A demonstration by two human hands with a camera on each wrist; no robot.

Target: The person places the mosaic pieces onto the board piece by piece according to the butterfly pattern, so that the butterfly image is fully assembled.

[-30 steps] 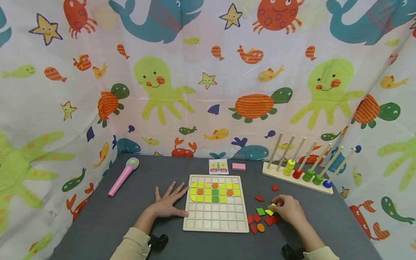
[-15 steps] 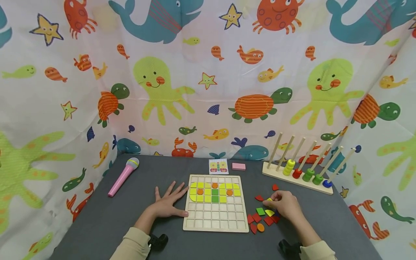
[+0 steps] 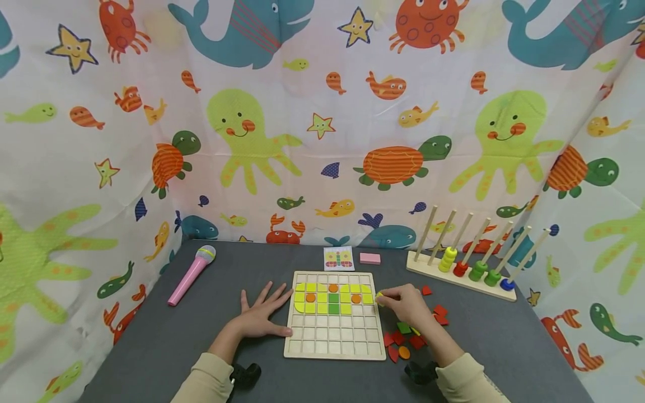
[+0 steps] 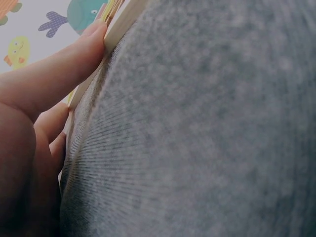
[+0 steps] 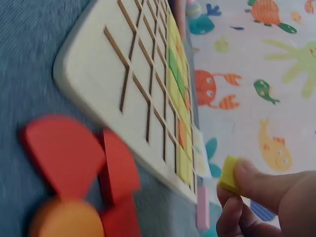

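My right hand (image 3: pixel 409 307) pinches a small yellow tile (image 5: pixel 228 174) between thumb and fingers, at the right edge of the wooden grid board (image 3: pixel 322 334). Yellow, green and orange tiles fill many cells in the board's upper rows; its lower rows show bare wood. At the board's left edge my left hand (image 3: pixel 259 318) lies with fingers spread, the fingertips and thumb right at the rim. Under and beside my right forearm are loose pieces: red ones (image 3: pixel 393 354), a green square (image 3: pixel 403 328) and an orange disc (image 3: pixel 404 352). A yellow piece there is partly hidden.
Behind the board lie a pattern card (image 3: pixel 339 258) and a pink block (image 3: pixel 370 258). A peg stand with coloured rings (image 3: pixel 461 275) is at the back right, a pink toy microphone (image 3: pixel 191 275) at the left. A printed curtain (image 3: pixel 322 184) encloses the back and sides.
My right hand has picked a yellow tile from the loose pieces and carried it left to the board's edge, uncovering red pieces on the right. My left hand stays in place.
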